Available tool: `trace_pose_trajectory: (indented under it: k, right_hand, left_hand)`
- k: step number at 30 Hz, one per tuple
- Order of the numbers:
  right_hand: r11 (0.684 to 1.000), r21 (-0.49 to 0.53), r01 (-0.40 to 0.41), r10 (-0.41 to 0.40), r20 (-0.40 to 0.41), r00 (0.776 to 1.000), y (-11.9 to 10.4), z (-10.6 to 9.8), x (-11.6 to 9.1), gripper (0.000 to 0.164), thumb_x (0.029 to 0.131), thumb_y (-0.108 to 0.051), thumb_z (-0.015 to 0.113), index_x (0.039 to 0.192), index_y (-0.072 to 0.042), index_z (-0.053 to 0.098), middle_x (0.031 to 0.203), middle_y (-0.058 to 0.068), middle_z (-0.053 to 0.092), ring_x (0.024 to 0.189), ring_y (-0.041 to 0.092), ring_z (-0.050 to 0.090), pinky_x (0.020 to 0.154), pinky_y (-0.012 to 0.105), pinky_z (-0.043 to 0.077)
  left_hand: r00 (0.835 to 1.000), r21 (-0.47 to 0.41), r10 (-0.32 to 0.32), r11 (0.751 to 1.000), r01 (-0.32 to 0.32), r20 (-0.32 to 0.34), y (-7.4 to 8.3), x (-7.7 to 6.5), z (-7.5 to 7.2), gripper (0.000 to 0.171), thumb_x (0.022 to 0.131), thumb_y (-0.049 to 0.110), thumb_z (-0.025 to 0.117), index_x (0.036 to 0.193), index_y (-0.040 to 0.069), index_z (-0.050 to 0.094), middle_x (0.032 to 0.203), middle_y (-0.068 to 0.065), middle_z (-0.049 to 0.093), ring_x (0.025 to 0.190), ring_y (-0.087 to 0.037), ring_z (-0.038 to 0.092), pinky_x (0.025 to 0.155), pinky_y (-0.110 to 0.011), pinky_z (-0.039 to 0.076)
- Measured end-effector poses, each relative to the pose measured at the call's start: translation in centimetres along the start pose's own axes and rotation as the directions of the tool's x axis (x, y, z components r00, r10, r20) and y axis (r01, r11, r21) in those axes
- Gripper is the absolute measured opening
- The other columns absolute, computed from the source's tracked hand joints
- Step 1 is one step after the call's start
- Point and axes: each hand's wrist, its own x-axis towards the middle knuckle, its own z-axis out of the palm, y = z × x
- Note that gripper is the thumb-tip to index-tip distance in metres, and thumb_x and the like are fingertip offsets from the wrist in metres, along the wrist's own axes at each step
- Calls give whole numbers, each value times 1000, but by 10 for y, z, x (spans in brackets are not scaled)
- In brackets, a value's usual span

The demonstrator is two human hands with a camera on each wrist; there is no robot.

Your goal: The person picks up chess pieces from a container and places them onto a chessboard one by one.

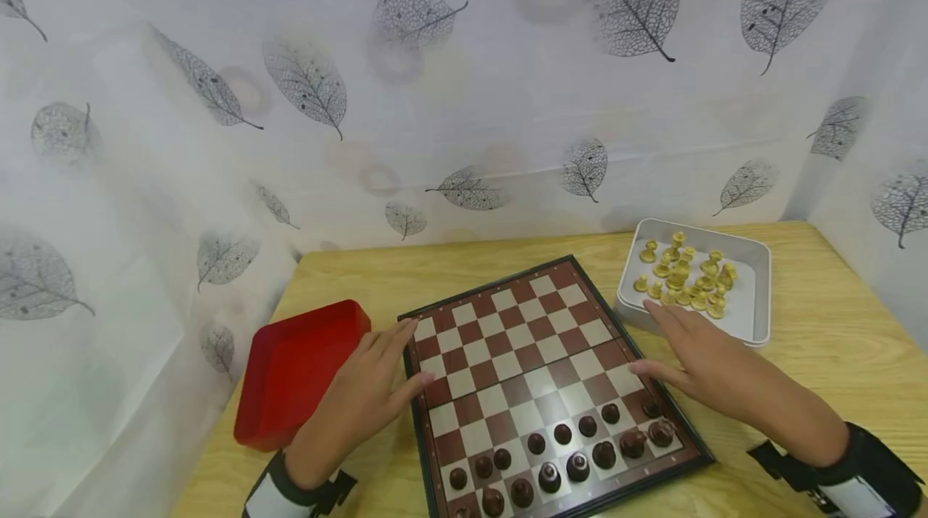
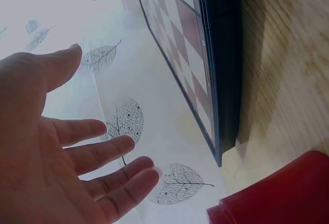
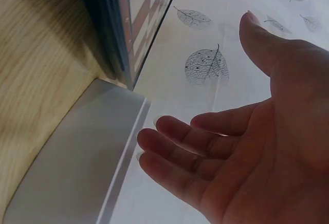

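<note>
A brown-and-white chessboard [image 1: 507, 357] lies at an angle on the table, with dark chess pieces [image 1: 577, 466] standing in rows along its near side. My left hand [image 1: 370, 381] hovers by the board's left edge, fingers extended and thumb apart, holding nothing. Over the right edge hangs my right hand [image 1: 706, 357], also bare, its fingers loosely extended. It is close to a white tray [image 1: 760, 292] that holds several yellow chess pieces [image 1: 677, 276]. Both wrist views show the palms with nothing in them.
A red box [image 1: 297, 365] sits left of the board, behind my left forearm; no contents show in it. The wooden table [image 1: 834, 325] meets a leaf-patterned curtain [image 1: 493, 99] at the back and sides. The tray stands beside the board's far right corner.
</note>
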Motion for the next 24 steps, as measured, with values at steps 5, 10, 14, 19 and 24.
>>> trace_pose_trajectory:
  k: [5,10,14,19,24]
  right_hand:
    - [999,36,-23,22,30,999,9,3,-2,91,97,-55,65,154,9,36,148,38,49,134,57,50,105,71,47]
    - [996,77,-45,40,66,997,18,6,-4,84,98,-51,66,150,10,42,128,27,65,114,43,67,90,59,58]
    - [992,110,-66,56,95,994,25,6,-5,70,99,-44,68,141,9,51,116,17,70,99,28,70,77,45,61]
    - [989,133,-62,48,104,993,31,8,-5,53,101,-35,68,132,7,60,100,2,73,84,9,66,65,28,54]
    - [984,167,-61,46,95,994,35,12,-6,45,101,-32,67,128,5,65,94,-5,73,79,0,63,63,23,52]
  left_hand:
    - [994,-150,-92,984,100,61,-1,-4,0,81,96,49,71,159,9,40,159,-16,48,142,-39,51,112,-59,51]
    - [982,-278,-152,944,179,116,-2,-6,3,81,97,47,71,159,6,39,159,-15,48,127,-32,63,102,-51,59]
    - [968,-359,-193,902,240,160,-3,-6,6,82,96,50,71,158,7,40,157,-10,50,109,-19,68,84,-36,63]
    - [952,-443,-239,844,302,194,-3,-10,12,80,95,51,71,156,7,43,151,-12,54,100,-13,68,77,-30,63]
    - [923,-516,-295,766,383,248,-3,-18,21,74,95,48,73,152,7,49,146,-13,58,101,-15,70,76,-31,63]
